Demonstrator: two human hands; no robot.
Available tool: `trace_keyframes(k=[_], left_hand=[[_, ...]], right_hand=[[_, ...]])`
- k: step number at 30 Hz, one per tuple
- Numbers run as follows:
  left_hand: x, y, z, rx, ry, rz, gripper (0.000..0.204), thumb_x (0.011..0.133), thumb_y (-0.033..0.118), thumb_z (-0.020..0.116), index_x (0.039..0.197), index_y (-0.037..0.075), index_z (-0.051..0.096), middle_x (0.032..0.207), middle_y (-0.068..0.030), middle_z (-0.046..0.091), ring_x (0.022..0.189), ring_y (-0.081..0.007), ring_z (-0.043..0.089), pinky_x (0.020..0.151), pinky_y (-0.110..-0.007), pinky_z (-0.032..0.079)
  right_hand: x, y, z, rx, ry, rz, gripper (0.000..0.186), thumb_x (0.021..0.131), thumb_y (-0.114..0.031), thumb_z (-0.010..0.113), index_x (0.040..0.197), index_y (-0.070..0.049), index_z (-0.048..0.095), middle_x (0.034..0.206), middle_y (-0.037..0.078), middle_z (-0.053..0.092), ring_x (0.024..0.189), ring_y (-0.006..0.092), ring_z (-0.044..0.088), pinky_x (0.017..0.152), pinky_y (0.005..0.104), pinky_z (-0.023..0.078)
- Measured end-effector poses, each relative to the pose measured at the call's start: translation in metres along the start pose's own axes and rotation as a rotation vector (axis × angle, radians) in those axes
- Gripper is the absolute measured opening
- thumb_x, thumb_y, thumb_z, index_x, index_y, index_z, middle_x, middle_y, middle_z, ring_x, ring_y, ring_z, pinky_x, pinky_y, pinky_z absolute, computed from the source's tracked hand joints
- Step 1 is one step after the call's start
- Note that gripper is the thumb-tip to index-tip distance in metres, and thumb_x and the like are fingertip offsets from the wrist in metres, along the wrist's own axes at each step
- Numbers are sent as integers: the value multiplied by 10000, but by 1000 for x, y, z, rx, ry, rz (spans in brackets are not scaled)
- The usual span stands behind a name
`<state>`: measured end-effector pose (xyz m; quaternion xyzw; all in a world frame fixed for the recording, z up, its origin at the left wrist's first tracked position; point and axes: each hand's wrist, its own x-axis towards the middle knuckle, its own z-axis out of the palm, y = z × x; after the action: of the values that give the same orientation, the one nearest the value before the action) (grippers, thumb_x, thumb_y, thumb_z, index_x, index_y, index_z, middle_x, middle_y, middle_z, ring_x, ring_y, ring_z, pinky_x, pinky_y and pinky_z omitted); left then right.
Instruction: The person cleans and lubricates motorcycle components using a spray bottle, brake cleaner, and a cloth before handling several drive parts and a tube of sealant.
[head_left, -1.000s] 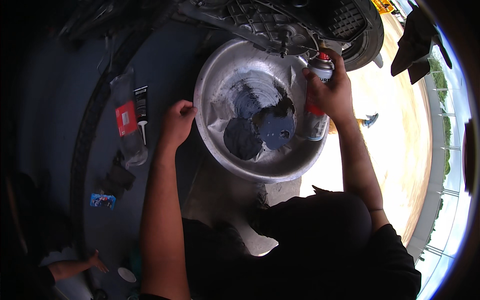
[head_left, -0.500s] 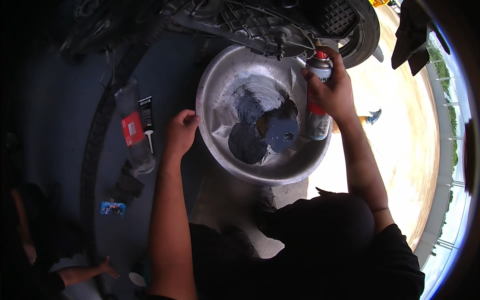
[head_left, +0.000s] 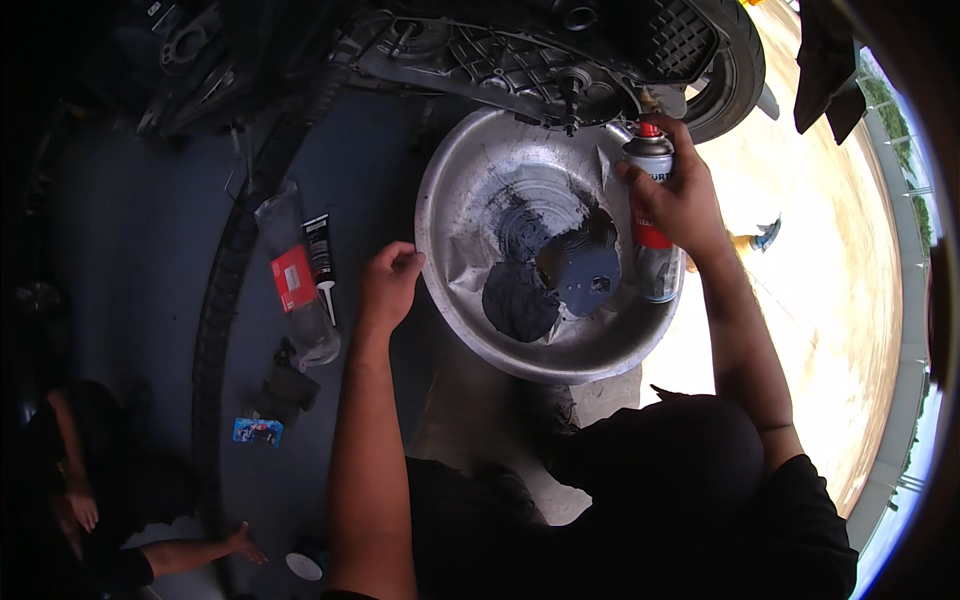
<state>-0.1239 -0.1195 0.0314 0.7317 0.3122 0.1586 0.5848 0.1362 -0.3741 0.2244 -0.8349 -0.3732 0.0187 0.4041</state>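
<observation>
A dented metal basin [head_left: 455,140] sits below the exposed engine casing [head_left: 480,60] of a motorcycle or scooter. Dark oily liquid [head_left: 585,265] and a blackened cloth-like lump [head_left: 518,303] lie in its bottom. My left hand [head_left: 388,285] is closed at the basin's left rim, thumb and fingers pinching the edge. In my right hand [head_left: 685,195] is an upright aerosol can [head_left: 655,235], white and red with a red cap. The forefinger rests on top of the can by the nozzle, close under the casing, over the basin's right side.
Left of the basin lie a clear plastic bottle with a red label [head_left: 292,280], a black tube with a white nozzle [head_left: 320,255], dark scraps [head_left: 285,390] and a small blue packet [head_left: 258,432]. Another person's hand [head_left: 243,543] shows at lower left. A wheel [head_left: 735,70] stands upper right.
The whole view has shifted, so the scene sits slightly further right and lower. Both hands keep their holds on the basin rim and the aerosol can.
</observation>
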Motion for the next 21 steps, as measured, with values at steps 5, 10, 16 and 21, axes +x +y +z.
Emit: trace_keyframes(k=[5,10,16,21], left_hand=[[1,-2,1,-26,-10,14,198,937,175,687,1010,-8,671,835,-48,690,782,-117,629,724,-288,492],[-2,9,3,-20,-19,5,196,942,176,681,1011,-7,669,828,-46,683,776,-117,623,723,-291,489],[-3,4,1,-21,8,0,204,951,187,670,1015,-7,669,830,-49,690,773,-120,628,726,-293,490],[-4,4,1,15,-18,-8,200,963,191,666,1030,3,672,831,-30,677,766,-110,619,723,-281,495]], right_hand=[[-1,-1,2,-54,34,-17,569,827,-235,805,1310,-118,528,1130,184,671,1035,341,681,884,421,528],[-2,-7,5,-191,121,-94,596,823,-269,800,1335,-143,522,1196,187,629,1047,377,670,873,454,537],[7,-35,39,-356,28,-217,569,843,-355,760,1341,-231,513,1097,161,588,915,386,672,773,498,550],[11,-35,54,-343,-5,-254,592,836,-373,764,1349,-237,502,1104,168,586,889,382,681,760,495,555]])
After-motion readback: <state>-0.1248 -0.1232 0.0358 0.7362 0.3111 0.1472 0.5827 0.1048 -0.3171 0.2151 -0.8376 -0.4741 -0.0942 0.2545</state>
